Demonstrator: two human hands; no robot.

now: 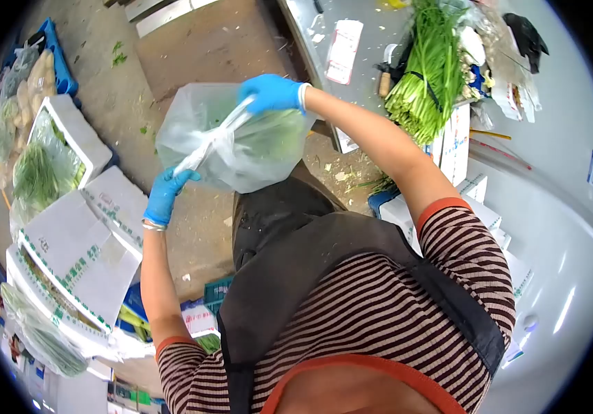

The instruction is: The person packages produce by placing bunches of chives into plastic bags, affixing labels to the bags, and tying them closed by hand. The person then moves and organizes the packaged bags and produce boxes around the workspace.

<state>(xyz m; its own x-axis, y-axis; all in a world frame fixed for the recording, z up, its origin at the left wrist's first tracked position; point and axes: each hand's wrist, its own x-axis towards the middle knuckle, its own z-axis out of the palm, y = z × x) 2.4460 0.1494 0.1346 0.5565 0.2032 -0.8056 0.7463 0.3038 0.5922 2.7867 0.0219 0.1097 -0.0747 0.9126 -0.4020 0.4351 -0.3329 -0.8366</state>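
A bulging clear plastic bag (269, 152) with something green inside hangs in front of my dark apron. Its twisted white neck (215, 139) stretches between my two blue-gloved hands. My left hand (165, 196) is closed on the lower-left end of the twist. At the upper right, my right hand (269, 94) grips the other end, fingers wrapped round the plastic. What the green contents are cannot be made out through the cloudy film.
On the right, a metal table (372, 34) bears a bundle of long green stalks (424, 83), a paper label (344, 52) and a wooden-handled tool (385, 83). White foam boxes (75, 248) of bagged greens (41, 169) stand at left. Leaf scraps litter the floor (117, 103).
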